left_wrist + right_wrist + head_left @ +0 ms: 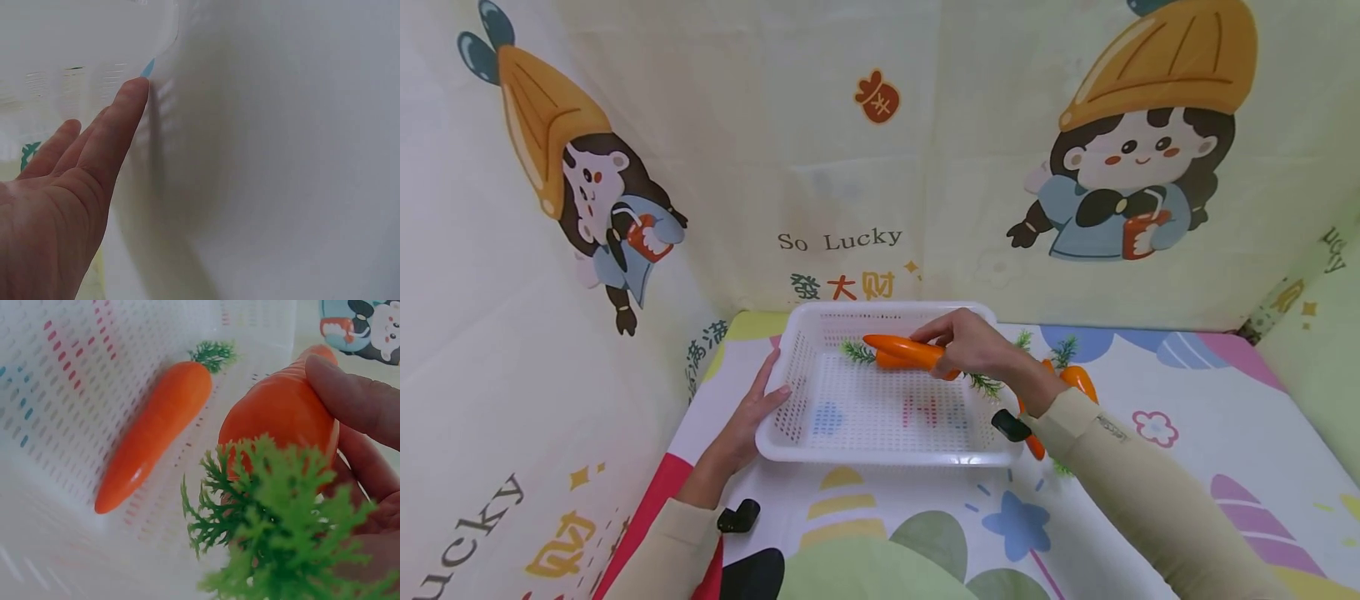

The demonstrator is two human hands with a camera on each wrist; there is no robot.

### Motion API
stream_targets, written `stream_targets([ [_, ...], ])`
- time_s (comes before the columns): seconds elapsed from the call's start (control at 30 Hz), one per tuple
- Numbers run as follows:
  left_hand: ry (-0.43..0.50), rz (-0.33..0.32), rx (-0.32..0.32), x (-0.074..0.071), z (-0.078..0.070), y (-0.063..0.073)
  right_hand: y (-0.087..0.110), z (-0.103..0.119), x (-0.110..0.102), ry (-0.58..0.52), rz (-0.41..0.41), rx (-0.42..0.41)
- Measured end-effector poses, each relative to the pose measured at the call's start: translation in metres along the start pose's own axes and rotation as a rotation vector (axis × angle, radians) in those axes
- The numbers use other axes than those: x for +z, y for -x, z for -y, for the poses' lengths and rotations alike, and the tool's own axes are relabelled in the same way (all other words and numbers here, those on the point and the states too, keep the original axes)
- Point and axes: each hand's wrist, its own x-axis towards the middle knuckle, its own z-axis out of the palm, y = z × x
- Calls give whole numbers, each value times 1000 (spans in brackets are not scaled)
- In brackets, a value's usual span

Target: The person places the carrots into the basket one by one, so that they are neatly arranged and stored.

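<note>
My right hand (pixel 970 342) holds an orange toy carrot (pixel 895 345) with green leaves over the basket, thumb and fingers around its thick end. Beneath it, a second carrot (pixel 156 434) lies on the floor of the white perforated plastic basket (pixel 880 457). In the right wrist view the held carrot's leaves (pixel 287 519) fill the near part. My left hand (pixel 752 417) rests against the basket's left side, fingers extended; the left wrist view shows straight fingers (pixel 119 128) touching its outer wall.
Several more carrots (pixel 1079 382) lie on the table to the right of the basket, partly hidden by my right arm. A patterned cloth (pixel 1150 467) covers the table. Printed cloth walls (pixel 970 167) stand behind and at both sides.
</note>
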Motion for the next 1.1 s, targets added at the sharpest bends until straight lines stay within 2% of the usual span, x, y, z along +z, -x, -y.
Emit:
stream_targets([
  [0.53,-4,8,1,-2,0,-1,-24,-3,13,23,16,-22],
  [0.87,1,-3,-21,-3,-1,-1,-38,-5,24,93,20,-75],
  [1.1,4,9,-6,-2,0,-1,-46,-11,32,135,30,-96],
])
